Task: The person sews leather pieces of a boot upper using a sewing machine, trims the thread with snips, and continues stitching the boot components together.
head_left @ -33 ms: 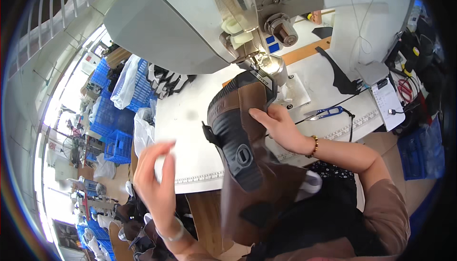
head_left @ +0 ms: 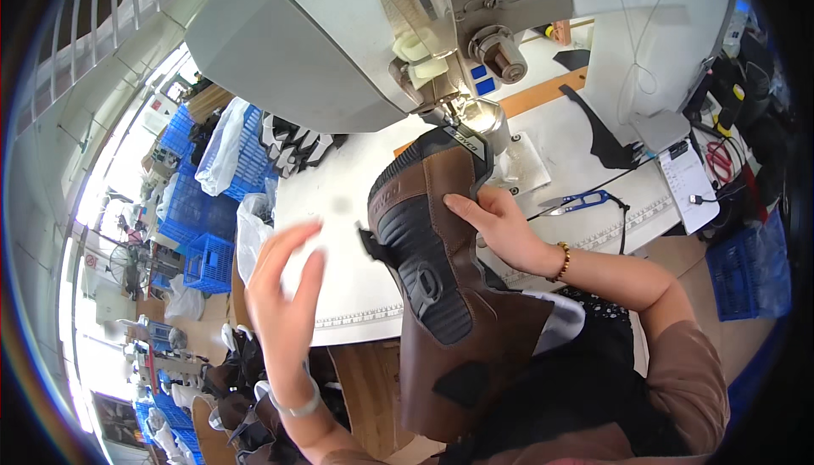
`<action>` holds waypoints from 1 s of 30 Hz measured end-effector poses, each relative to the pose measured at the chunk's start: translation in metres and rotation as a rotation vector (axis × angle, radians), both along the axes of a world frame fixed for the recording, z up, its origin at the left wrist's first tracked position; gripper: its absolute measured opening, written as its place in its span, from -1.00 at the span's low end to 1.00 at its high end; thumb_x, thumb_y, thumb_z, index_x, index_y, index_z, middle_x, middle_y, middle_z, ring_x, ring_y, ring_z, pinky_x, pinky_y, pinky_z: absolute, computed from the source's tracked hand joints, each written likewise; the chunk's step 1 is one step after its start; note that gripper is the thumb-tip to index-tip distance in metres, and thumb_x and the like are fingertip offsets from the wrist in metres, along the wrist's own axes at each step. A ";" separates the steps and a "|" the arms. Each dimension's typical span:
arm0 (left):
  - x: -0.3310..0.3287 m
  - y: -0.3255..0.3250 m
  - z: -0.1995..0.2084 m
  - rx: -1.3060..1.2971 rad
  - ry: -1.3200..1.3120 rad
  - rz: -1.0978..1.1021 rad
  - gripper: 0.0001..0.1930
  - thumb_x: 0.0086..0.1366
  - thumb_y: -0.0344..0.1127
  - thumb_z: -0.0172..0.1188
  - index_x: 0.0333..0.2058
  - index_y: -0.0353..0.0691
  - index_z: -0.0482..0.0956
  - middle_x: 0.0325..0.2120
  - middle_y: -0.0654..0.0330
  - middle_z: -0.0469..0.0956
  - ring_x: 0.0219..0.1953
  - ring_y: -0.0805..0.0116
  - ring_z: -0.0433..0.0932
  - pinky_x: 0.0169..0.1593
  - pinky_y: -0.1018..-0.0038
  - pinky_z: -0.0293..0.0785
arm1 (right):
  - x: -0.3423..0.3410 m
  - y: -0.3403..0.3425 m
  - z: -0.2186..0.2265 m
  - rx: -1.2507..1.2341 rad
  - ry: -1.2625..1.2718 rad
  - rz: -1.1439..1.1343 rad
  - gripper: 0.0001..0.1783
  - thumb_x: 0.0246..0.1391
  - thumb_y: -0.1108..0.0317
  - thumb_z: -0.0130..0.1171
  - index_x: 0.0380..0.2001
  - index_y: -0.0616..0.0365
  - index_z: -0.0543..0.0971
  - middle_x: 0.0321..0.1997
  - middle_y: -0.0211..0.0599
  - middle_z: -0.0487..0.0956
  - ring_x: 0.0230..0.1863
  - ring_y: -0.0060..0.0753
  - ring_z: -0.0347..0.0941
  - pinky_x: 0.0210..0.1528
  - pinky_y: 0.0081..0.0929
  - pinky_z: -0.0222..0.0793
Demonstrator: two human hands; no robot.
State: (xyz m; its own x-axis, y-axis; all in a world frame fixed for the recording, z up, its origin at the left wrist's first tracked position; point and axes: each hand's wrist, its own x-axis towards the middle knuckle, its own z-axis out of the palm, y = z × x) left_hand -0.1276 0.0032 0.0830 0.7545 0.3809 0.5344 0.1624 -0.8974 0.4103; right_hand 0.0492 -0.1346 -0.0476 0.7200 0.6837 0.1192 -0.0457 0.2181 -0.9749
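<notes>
A brown and black boot upper (head_left: 454, 274) extends from the sewing machine's lit needle area (head_left: 475, 113) down toward my lap. Its top end sits under the machine head, against the metal post (head_left: 489, 126). My right hand (head_left: 500, 223) grips the upper's right edge, thumb on the brown face and fingers behind it, mostly hidden. Off to the left of the upper, my left hand (head_left: 284, 291) hangs in the air with thumb and fingers apart, holding nothing. A black strap tab (head_left: 370, 245) sticks out from the upper's left side.
Blue-handled thread snips (head_left: 585, 200) and a black curved piece (head_left: 600, 130) lie on the white table (head_left: 339, 245) to the right. Black-and-white cut parts (head_left: 297, 143) lie at its far left. Blue crates (head_left: 210, 261) stand left; more brown uppers (head_left: 250, 418) are piled below.
My left hand has moved slightly right and up, staying apart from the upper. The upper's lower part has shifted a little to the right. My right hand keeps its grip.
</notes>
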 end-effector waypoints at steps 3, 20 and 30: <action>0.053 0.022 -0.007 -0.040 0.248 -0.073 -0.63 0.15 -0.41 0.14 -0.04 -0.36 0.43 -0.17 0.10 0.51 -0.01 0.40 0.38 0.09 0.50 0.22 | -0.003 -0.008 0.021 -0.082 -0.024 0.084 -0.47 0.04 0.08 0.18 -0.79 0.19 0.29 -0.77 -0.55 0.26 -0.68 -0.76 0.16 -0.71 -0.59 0.08; 0.120 0.060 -0.014 -0.769 0.602 -0.441 -0.64 0.03 -0.21 0.30 -0.29 -0.37 0.50 -0.46 0.28 0.50 -0.39 0.56 0.41 -0.27 0.63 0.32 | 0.000 -0.011 0.003 0.144 0.251 0.248 -0.74 0.06 0.27 0.18 -0.47 0.24 0.41 -0.46 -0.37 0.52 -0.47 -0.66 0.45 -0.52 -0.69 0.35; 0.170 0.045 0.000 -0.627 0.696 -0.458 -0.28 -0.04 -0.16 0.37 0.07 -0.30 0.28 -0.01 0.15 0.33 0.04 0.38 0.27 0.11 0.49 0.17 | -0.003 0.021 0.000 0.126 0.070 0.261 -0.73 0.07 0.28 0.16 -0.52 0.28 0.42 -0.64 -0.37 0.46 -0.45 -0.50 0.55 -0.49 -0.67 0.39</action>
